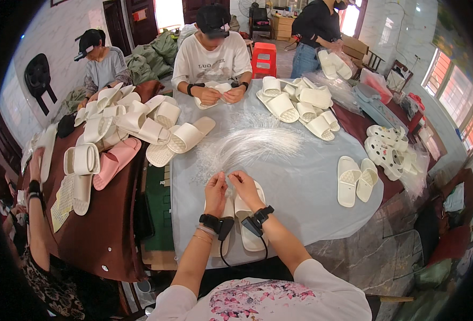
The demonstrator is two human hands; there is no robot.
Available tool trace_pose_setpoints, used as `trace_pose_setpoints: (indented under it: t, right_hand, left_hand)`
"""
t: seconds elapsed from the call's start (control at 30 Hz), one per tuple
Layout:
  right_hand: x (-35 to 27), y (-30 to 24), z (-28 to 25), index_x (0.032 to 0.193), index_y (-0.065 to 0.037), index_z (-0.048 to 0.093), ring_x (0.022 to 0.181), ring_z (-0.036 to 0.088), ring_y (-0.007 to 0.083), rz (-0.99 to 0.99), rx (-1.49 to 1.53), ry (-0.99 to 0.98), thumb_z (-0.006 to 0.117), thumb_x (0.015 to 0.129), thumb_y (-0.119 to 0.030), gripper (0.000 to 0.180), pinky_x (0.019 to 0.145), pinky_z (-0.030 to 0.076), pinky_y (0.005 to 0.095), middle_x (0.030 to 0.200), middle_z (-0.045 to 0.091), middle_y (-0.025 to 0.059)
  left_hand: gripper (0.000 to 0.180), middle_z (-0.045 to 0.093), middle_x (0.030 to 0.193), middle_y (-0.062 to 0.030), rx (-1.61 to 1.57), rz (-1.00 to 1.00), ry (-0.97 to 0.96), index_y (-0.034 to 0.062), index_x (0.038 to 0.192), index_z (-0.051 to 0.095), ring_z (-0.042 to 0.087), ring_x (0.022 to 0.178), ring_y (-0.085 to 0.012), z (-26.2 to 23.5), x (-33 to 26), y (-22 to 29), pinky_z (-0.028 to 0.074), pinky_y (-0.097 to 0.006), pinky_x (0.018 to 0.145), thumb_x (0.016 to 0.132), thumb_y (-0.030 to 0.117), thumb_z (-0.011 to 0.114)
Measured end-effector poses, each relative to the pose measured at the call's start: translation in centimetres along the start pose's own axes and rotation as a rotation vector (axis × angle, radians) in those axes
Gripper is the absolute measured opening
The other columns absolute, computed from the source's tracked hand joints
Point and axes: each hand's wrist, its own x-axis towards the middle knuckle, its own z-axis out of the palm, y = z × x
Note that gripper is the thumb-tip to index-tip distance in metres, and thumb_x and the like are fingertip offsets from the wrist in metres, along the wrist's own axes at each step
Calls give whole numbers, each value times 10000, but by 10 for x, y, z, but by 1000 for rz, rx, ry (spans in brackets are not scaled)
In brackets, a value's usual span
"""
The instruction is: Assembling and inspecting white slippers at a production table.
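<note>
Head view: my hands (215,192) pinch (I can't tell what) over the tabletop (306,187). Red stool (264,60) beyond its far edge.

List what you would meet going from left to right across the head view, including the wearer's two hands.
Yellow sheet, pink slipper, left hand, right hand, pair of cream slippers on the grey table's right side, window.
</note>
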Motion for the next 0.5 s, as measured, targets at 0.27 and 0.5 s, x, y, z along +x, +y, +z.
trace_pose_setpoints:
  t: [0.27,0.5]
  right_hand:
    - [-3,-4,0,904,26,571,666,525,131,-9,68,-7,542,840,-180,218,625,421,251,752,592,82]
    - [-4,-8,0,905,18,577,694,497,86,-6,-10,-58,552,848,-167,196,630,406,219,765,580,28]
  left_hand:
    - [91,526,743,42,15,5,8,73,869,579,445,627,-45,0,1,-1,376,-179,584,841,158,599]
    - [89,510,734,41,-81,44,89,69,889,571,439,650,-56,-2,0,-1,371,-193,613,848,146,587]
